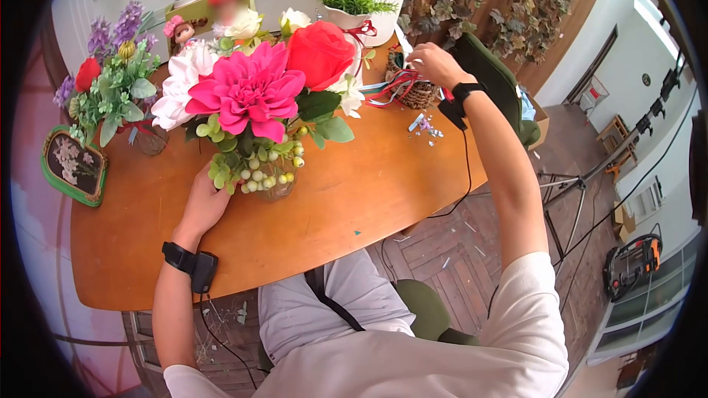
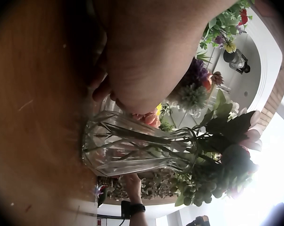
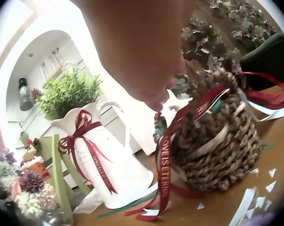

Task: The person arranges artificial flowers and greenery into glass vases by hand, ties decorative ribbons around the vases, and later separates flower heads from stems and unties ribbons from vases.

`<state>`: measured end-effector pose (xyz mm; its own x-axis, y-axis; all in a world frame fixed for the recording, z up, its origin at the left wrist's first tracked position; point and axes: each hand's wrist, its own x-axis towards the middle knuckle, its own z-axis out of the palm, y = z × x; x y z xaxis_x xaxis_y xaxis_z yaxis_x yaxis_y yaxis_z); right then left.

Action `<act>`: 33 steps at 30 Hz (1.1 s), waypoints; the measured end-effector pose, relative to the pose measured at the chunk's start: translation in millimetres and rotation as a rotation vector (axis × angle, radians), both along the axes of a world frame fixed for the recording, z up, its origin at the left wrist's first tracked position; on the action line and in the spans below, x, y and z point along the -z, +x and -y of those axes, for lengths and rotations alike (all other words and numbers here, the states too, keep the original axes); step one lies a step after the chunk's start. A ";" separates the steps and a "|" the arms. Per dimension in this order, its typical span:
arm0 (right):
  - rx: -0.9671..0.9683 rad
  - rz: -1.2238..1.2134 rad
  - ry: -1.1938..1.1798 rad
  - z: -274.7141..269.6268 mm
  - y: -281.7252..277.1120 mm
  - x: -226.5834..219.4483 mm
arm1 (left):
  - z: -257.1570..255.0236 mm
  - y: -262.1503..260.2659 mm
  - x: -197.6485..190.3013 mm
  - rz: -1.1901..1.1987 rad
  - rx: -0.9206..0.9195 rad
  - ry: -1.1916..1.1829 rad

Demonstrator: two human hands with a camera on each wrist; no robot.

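My left hand (image 1: 209, 199) is low beside a clear glass vase (image 2: 142, 146), its fingertips near the tabletop and partly hidden by the flowers in the head view. The vase holds a large bouquet with a pink bloom (image 1: 249, 90), a red rose (image 1: 321, 55) and white berries. My right hand (image 1: 440, 66) reaches over a brown woven basket (image 3: 217, 146) at the table's far right, fingers pointing down at its rim. Dark red lettered ribbon (image 3: 164, 165) and white and green strips hang from the basket. I cannot tell whether the right fingertips pinch anything.
A white pitcher (image 3: 111, 165) with a red bow and green plant stands left of the basket. Paper scraps (image 1: 424, 125) lie before the basket. At left are a purple-flowered arrangement (image 1: 122, 74) and a green picture frame (image 1: 74, 166). A green chair (image 1: 490, 74) stands beyond the right edge.
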<state>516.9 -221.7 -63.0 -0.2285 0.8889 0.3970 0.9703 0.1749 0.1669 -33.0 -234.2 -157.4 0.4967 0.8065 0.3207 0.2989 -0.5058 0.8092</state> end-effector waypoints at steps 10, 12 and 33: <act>0.121 -0.057 -0.105 -27.1 -18.6 14.2 | -3.6 -1.2 3.7 0.008 -0.012 -0.028; 0.121 -0.021 -0.094 -26.8 -17.8 10.4 | -6.2 -2.7 6.6 -0.017 -0.008 -0.025; 0.076 -0.017 -0.179 -10.0 -21.6 -2.8 | 0.1 -1.7 -2.8 -0.063 0.005 0.045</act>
<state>495.3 -211.6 -60.2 -0.1523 0.9601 0.2345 0.9843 0.1260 0.1235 -34.7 -234.3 -154.5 0.5208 0.7895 0.3248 0.3461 -0.5431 0.7650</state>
